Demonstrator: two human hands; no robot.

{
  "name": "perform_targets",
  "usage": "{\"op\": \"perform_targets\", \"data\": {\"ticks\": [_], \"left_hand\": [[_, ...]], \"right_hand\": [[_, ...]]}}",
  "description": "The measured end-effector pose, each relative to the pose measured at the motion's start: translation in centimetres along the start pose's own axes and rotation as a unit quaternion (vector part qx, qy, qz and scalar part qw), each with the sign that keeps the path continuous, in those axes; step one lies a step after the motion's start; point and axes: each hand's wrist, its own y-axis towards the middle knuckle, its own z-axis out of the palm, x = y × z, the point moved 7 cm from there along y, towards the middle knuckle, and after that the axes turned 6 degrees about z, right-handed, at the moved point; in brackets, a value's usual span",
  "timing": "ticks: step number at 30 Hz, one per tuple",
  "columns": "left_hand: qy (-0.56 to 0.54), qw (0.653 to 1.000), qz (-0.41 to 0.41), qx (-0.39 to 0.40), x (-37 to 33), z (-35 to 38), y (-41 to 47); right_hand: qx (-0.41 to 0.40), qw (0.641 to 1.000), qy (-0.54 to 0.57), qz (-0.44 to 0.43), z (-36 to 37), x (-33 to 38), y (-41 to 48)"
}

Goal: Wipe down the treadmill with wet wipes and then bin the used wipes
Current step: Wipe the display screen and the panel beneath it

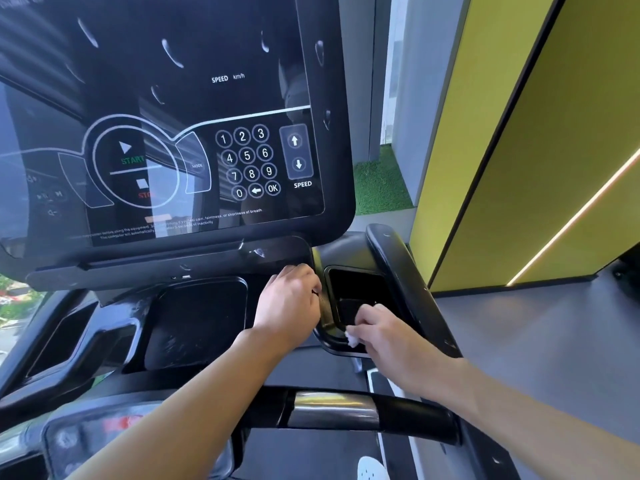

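The black treadmill console point(166, 133) fills the upper left, its glossy panel showing a keypad, START and STOP marks and wet streaks. Below it to the right is a cup-holder pocket point(356, 289) in the console tray. My right hand point(384, 336) grips a crumpled white wet wipe point(352, 339) at the pocket's front rim; most of the wipe is hidden under my fingers. My left hand point(291, 303) rests curled over the pocket's left edge, just under the console lip. What its fingertips touch is hidden.
A black front handlebar point(346, 412) with a metal sensor plate crosses below my forearms. A side handrail point(398, 271) curves down on the right. A yellow wall panel point(540, 140) stands further right, with grey floor and a green turf strip point(377, 183) beyond.
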Motion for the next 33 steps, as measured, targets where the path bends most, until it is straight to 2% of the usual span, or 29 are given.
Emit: {"op": "perform_targets", "data": {"ticks": [3,6,8,10,12,14,16,18,20,22,25,27,30,33], "left_hand": [[0.001,1.000,0.001,0.005,0.0,0.0,-0.2],[0.011,1.000,0.003,0.016,-0.2,-0.1,-0.3],[0.032,0.998,0.013,0.046,-0.5,0.0,-0.3],[0.067,0.992,0.027,0.106,-0.8,0.2,-0.3],[0.068,0.984,0.012,0.164,-0.9,-0.2,-0.3],[0.012,0.984,-0.026,0.177,-1.3,-1.3,-0.2],[-0.086,0.986,-0.064,0.131,-2.3,-2.9,0.2],[-0.242,0.960,-0.118,0.078,-3.8,-4.6,0.8],[-0.401,0.900,-0.164,0.048,-5.4,-6.2,1.5],[-0.479,0.862,-0.164,0.030,-6.6,-8.3,2.1],[-0.517,0.847,-0.118,-0.008,-7.2,-11.4,3.1],[-0.545,0.831,-0.107,-0.042,-6.7,-13.4,3.4],[-0.588,0.795,-0.108,-0.103,-5.2,-16.6,3.6],[-0.598,0.789,-0.077,-0.118,-4.8,-19.5,3.7]], "right_hand": [[0.037,0.995,-0.086,0.018,-1.1,-2.7,-1.9],[0.119,0.961,-0.249,0.005,-1.8,-3.4,-3.6],[0.174,0.931,-0.320,-0.017,-1.8,-3.0,-4.0],[0.187,0.919,-0.345,-0.024,-2.1,-2.6,-3.4],[0.148,0.941,-0.305,0.016,-3.5,-2.6,-2.0],[0.042,0.979,-0.177,0.090,-6.4,-2.8,-0.3],[-0.061,0.987,-0.017,0.149,-9.7,-2.3,1.2],[-0.130,0.978,0.096,0.135,-12.6,-0.3,2.3],[-0.171,0.972,0.135,0.091,-15.0,2.4,2.9],[-0.195,0.964,0.173,0.057,-16.7,4.7,3.3],[-0.223,0.941,0.248,0.055,-18.8,7.0,3.9],[-0.253,0.936,0.236,0.058,-20.0,8.3,4.5],[-0.249,0.938,0.240,0.035,-20.7,10.9,5.3],[-0.277,0.930,0.242,0.021,-21.2,13.5,6.0]]}}
